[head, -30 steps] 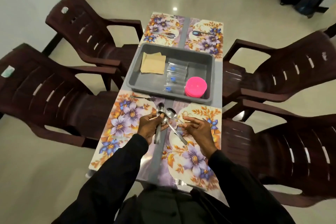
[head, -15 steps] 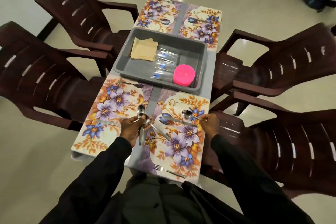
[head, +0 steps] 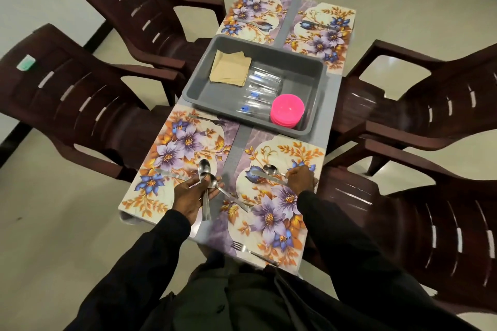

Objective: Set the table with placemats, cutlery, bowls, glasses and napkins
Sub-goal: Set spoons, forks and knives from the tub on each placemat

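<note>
On the near-right placemat (head: 271, 220) your right grip (head: 300, 179), off the spoon bundle (head: 205, 168) now, is pinching one spoon (head: 270, 169) down beside the knife (head: 265, 176) while your left grip (head: 191, 195) is clutching the rest.

Purple-and-gold florals on a grey desk (head: 243, 137), with one spot of hot pink.

The four placemats (head: 269, 217) carried purple and blue flowers with orange-gold leaves on cream, edged in marbled lilac. The strip of desk between them was plain grey, and so was the tray (head: 301, 62). Inside it the napkins (head: 230, 67) were tan, the stacked bowls (head: 287, 109) vivid pink, and the glasses (head: 258, 94) clear with small blue marks. The spoons (head: 207, 177) in the left hand (head: 191, 196) and the single spoon (head: 270, 169) at the right hand (head: 301, 177) were polished silver, like the fork (head: 252, 251). The chairs (head: 80, 94) were dark reddish brown, the sleeves (head: 139, 263) black, and the floor (head: 53, 223) glossy off-white.
</note>
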Motion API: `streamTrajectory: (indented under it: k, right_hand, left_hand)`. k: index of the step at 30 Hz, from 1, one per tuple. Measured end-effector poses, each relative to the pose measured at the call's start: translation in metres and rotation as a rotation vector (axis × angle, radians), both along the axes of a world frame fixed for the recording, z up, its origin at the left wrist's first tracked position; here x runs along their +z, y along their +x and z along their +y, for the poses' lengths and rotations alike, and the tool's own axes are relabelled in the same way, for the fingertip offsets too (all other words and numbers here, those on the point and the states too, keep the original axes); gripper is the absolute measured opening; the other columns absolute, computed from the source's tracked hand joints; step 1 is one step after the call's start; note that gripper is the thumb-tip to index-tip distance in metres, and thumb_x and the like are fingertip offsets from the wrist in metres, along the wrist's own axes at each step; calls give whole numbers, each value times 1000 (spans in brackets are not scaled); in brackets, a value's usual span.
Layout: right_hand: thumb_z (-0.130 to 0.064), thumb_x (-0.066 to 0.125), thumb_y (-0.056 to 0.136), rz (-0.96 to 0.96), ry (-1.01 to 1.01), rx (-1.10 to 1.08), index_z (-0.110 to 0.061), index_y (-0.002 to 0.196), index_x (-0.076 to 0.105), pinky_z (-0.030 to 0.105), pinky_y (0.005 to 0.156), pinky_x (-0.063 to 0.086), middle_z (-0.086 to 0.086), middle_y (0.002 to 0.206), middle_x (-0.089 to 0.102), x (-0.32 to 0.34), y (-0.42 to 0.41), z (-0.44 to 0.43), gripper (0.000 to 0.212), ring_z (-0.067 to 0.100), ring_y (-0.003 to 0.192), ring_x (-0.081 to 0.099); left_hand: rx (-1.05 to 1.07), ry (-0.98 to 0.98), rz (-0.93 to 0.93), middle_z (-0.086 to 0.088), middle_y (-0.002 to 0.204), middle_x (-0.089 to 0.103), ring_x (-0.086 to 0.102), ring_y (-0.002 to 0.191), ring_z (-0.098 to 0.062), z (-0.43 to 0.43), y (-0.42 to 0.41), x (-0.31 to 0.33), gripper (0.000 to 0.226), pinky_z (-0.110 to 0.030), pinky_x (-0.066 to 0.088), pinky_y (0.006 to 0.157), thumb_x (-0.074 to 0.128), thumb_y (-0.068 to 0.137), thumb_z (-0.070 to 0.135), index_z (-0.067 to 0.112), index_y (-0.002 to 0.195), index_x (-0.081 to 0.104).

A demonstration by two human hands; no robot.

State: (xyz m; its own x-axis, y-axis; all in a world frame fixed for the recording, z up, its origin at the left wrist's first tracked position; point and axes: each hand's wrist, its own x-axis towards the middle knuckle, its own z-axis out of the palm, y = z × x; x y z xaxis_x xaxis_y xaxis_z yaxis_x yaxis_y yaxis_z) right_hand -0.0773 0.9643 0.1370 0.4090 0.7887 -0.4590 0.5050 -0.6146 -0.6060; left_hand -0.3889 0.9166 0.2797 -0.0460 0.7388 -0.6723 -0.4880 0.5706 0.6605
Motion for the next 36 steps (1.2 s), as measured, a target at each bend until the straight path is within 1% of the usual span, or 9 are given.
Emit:
streamTrajectory:
  k: [4, 7, 11, 15, 17, 23, 28, 32, 36]
  right_hand:
    - [-9, 56, 86, -106, -39, 22, -19, 77, 76, 43, 93, 49, 2, 95, 75, -5, 0, -3, 24, 29, 99, 66]
    - [-10, 59, 86, -172, -31, 47, -20, 84, 79, 42, 90, 52, 6, 100, 74, 10, -5, -5, 22, 32, 105, 65]
    - [-20, 58, 83, -174, -58, 6, -20, 96, 77, 36, 88, 55, 9, 108, 73, -41, 9, -1, 23, 28, 98, 69]
    - [-4, 64, 88, -131, 23, 45, -12, 93, 78, 26, 82, 53, 3, 99, 76, 13, -5, -12, 17, 20, 94, 71]
    - [2, 60, 90, -117, 43, 70, -8, 93, 79, 21, 77, 48, 2, 96, 76, 15, -3, -12, 21, 16, 89, 69]
    - [-6, 67, 89, -104, 98, 144, -13, 90, 81, 30, 83, 58, 1, 93, 77, 10, 2, -11, 16, 18, 87, 71]
    - [-9, 67, 88, -148, 130, 211, -17, 89, 82, 31, 82, 58, 5, 99, 77, 7, -1, -7, 17, 21, 87, 71]
    - [-1, 65, 88, -154, 168, 237, -8, 91, 81, 27, 80, 55, 6, 93, 78, 12, -7, -4, 18, 20, 87, 71]
    - [-2, 67, 88, -160, 190, 241, -9, 92, 81, 35, 84, 59, 5, 93, 78, 5, -8, -1, 16, 21, 89, 72]
  left_hand:
    - [24, -8, -27, -34, 116, 69, 76, 92, -39, 0, -4, 1, 35, -36, 64, 73, 60, 99, -1, -21, 127, 55]
    - [16, -13, -24, -33, 117, 69, 75, 96, -41, 1, -6, 0, 35, -39, 64, 78, 61, 98, 0, -19, 127, 56]
    - [9, -15, -28, -33, 119, 69, 73, 101, -44, 3, -8, 0, 32, -46, 61, 90, 61, 97, 0, -14, 126, 58]
    - [16, -5, -19, -28, 107, 74, 77, 90, -38, 2, -10, 5, 24, -36, 64, 71, 59, 98, -1, -13, 119, 61]
    - [18, 0, -15, -30, 110, 73, 76, 92, -39, 2, -12, 4, 24, -36, 64, 72, 60, 98, -1, -13, 118, 61]
    - [34, -13, 21, -31, 113, 72, 76, 94, -41, 1, -14, 4, 23, -38, 65, 76, 64, 95, 1, -12, 115, 63]
    - [15, -12, 5, -32, 119, 69, 70, 108, -47, -1, -15, 6, 37, -38, 64, 78, 63, 96, 2, -17, 127, 57]
    - [18, -9, -14, -30, 118, 70, 74, 101, -42, 0, -15, 11, 34, -36, 64, 74, 60, 98, 1, -17, 127, 57]
    - [25, -7, 3, -27, 112, 73, 76, 97, -38, -2, -16, 13, 32, -35, 64, 73, 61, 98, 2, -14, 125, 59]
